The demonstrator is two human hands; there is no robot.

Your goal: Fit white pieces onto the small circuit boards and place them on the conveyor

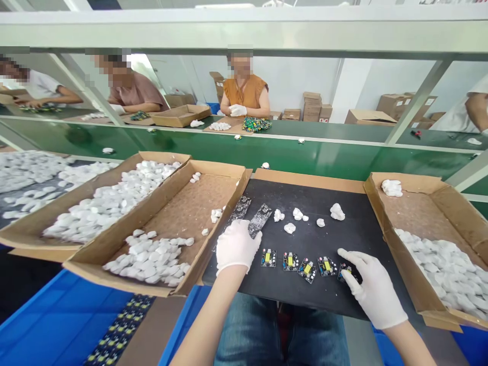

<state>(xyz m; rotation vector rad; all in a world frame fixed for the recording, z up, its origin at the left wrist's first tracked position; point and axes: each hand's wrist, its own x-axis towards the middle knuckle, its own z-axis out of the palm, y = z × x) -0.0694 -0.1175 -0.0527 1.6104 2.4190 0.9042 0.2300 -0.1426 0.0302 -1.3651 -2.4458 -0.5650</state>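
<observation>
The left hand point(237, 246), in a white glove, is curled around a dark strip of circuit board point(260, 219), pinching its lower end so it angles up over the black mat point(324, 290). The right hand point(371, 290), gloved too, lies with fingers spread loose, fingertips on the last small circuit board point(346, 271) in a row of small boards with yellow parts point(298, 264). White foam lumps point(305, 216) dot the mat beyond, and shallow cardboard trays of white foam pieces point(152, 254) flank it on the table.
</observation>
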